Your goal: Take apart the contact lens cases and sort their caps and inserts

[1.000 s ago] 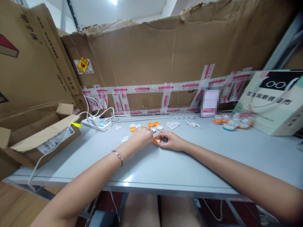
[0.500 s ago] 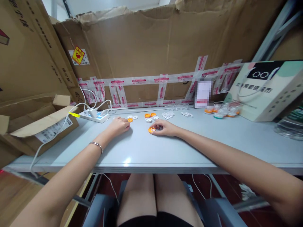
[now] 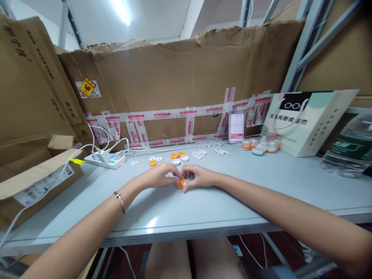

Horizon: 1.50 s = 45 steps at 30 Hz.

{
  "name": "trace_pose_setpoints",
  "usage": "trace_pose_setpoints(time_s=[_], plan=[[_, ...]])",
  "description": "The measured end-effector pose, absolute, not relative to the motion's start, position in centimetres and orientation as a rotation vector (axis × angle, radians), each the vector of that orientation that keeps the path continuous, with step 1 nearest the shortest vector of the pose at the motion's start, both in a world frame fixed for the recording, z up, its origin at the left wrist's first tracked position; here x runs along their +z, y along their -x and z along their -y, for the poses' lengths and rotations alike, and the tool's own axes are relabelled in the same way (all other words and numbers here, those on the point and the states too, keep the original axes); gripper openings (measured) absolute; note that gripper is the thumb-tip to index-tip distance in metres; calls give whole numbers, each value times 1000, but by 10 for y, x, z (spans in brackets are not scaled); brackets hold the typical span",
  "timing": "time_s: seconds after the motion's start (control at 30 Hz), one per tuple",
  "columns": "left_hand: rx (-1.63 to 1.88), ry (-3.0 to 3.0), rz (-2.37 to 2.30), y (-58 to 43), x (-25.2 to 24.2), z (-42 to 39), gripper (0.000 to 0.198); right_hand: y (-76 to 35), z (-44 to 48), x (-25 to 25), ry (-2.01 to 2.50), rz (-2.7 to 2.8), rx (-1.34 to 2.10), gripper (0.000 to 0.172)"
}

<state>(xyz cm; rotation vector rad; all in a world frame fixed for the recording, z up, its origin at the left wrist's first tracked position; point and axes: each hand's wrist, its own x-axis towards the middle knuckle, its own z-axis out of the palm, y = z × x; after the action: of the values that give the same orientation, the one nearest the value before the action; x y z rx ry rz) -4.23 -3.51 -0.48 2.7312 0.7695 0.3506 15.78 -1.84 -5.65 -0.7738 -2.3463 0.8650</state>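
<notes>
My right hand grips the rim of a small round orange plastic cap low over the table, with something white inside it. Fingertips of my left hand are pinched together at the cap's left side; whatever they hold is too small to make out. Behind my hands sit a group of orange caps and white round caps. Farther left are another orange cap and two white discs. A few tiny white pieces lie near the power strip.
Small white parts form a pile, with a smaller pile beside it. A phone leans on the cardboard. Clear-topped round cases, a paper bag and a water bottle stand right; a power strip and open carton left.
My left hand has moved right from beside the discs to the orange cap, uncovering tiny white pieces. The right hand and cap came nearer the table's front. The camera view has tilted up.
</notes>
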Motion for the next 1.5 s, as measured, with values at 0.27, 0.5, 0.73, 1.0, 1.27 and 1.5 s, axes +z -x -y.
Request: trace_pose_setpoints(time_s=[0.27,0.5,0.73,1.0,1.27,1.5], plan=[[305,-2653,-616,21,-13,34,12,-157,10,-65,721,2297,978,38],[308,-2706,-741,24,-15,40,15,-157,16,-60,753,2289,984,34],[320,-2860,-767,23,-21,38,14,-157,15,-62,769,2267,985,34],[342,-3074,-611,25,-27,38,17,-158,14,-64,756,2265,1040,32],[772,-2925,-731,48,-8,29,15,-159,18,-59,834,2273,1019,36],[211,-2771,-1568,109,14,10,13,-160,19,-56,914,2277,1018,38]])
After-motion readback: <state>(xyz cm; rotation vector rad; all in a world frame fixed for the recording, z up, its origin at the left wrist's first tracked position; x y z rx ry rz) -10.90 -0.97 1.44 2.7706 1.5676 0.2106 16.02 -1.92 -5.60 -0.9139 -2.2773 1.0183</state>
